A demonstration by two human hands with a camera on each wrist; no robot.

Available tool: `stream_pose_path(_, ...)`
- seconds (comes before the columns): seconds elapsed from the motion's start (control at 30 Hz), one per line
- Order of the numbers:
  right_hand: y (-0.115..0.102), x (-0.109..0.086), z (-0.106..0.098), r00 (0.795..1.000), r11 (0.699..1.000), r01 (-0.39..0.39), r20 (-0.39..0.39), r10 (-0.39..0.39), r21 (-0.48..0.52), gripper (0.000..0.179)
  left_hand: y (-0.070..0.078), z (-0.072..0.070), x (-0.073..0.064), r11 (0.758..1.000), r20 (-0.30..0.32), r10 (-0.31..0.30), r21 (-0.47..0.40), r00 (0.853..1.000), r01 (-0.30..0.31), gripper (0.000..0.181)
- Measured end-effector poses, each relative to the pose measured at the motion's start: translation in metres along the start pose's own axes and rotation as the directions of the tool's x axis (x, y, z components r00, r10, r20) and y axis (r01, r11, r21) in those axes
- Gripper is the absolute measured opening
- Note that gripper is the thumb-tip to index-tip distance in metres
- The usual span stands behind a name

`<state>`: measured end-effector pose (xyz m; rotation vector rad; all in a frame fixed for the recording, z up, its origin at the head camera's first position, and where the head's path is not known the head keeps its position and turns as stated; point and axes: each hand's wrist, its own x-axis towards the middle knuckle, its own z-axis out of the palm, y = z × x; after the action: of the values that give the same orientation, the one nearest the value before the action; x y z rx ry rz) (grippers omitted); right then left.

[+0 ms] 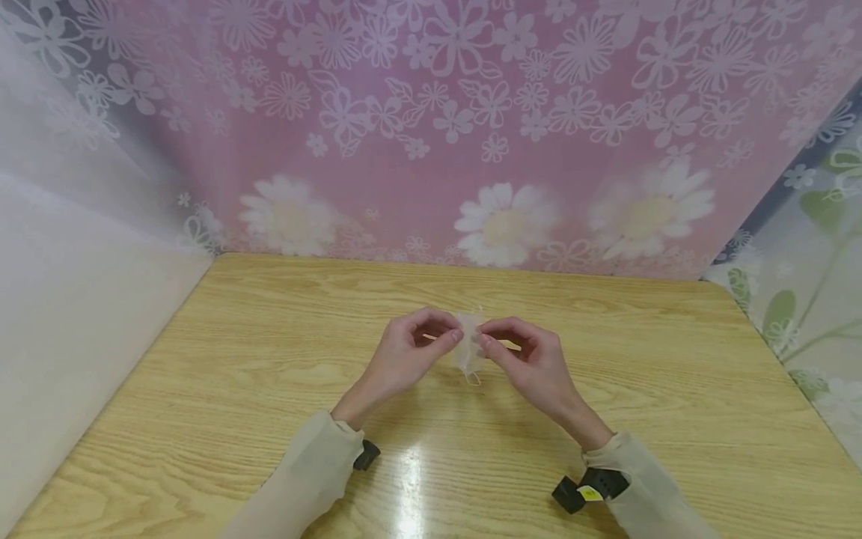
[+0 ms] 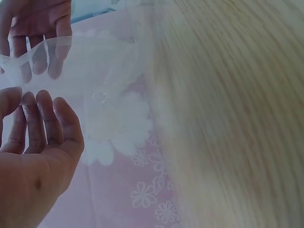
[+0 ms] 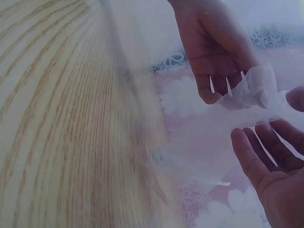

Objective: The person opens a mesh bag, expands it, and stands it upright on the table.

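Observation:
A small pouch [image 1: 468, 361] of sheer white mesh hangs between both hands above the table, a thin string loop trailing from its lower end and another wisp at its top. My left hand [image 1: 406, 350] pinches one side of it between thumb and fingertips. From the opposite side, my right hand [image 1: 536, 363] pinches it in the same way. In the left wrist view the sheer fabric [image 2: 99, 59] stretches out sideways, with the right hand's fingers showing through it. The right wrist view shows the fabric [image 3: 204, 130] gathered in folds near the fingertips.
Below lies a wood-grain table [image 1: 269, 389] with a bright light reflection near its front. A pink flowered curtain [image 1: 404, 165] hangs along its back edge, with pale sheets at the left and right sides. Dark wrist cameras [image 1: 569, 495] sit on both sleeves.

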<state>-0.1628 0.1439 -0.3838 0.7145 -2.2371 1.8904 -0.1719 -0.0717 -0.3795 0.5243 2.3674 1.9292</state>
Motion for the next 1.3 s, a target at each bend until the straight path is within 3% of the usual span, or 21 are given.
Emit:
stream_pose_path(0.2, 0.0005, 0.0002, 0.0022, 0.999, 0.999, -0.031, -0.026, 0.031, -0.033, 0.012, 0.0015, 0.0021, -0.001, 1.0, 0.013, 0.014, -0.006, 1.0, -0.014, 0.011)
stream_pose_path(0.5, 0.0006, -0.0004, 0.0038, 0.998, 0.998, -0.032, -0.048, 0.029, -0.052, 0.009, 0.0049, 0.0024, -0.0027, 1.0, 0.055, -0.027, -0.006, 0.998, 0.027, 0.016)
stream_pose_path(0.83, 0.0, 0.001, 0.0043, 0.997, 0.997, -0.017, -0.075, 0.011, -0.08, 0.008, 0.005, 0.0013, -0.0021, 0.996, 0.02, -0.01, 0.085, 1.0, 0.008, 0.01)
stream_pose_path(1.1, -0.0031, 0.0019, 0.0031, 0.995, 0.994, -0.01, -0.102, -0.001, -0.105, 0.01, 0.0041, 0.0007, -0.0014, 0.999, -0.022, 0.025, 0.039, 0.999, -0.024, 0.006)
stream_pose_path(1.3, -0.0042, 0.0023, 0.0024, 0.993, 0.991, -0.026, -0.12, 0.01, -0.129, 0.01, 0.0057, -0.0019, -0.002, 1.0, 0.021, 0.006, 0.024, 1.0, -0.006, 0.013)
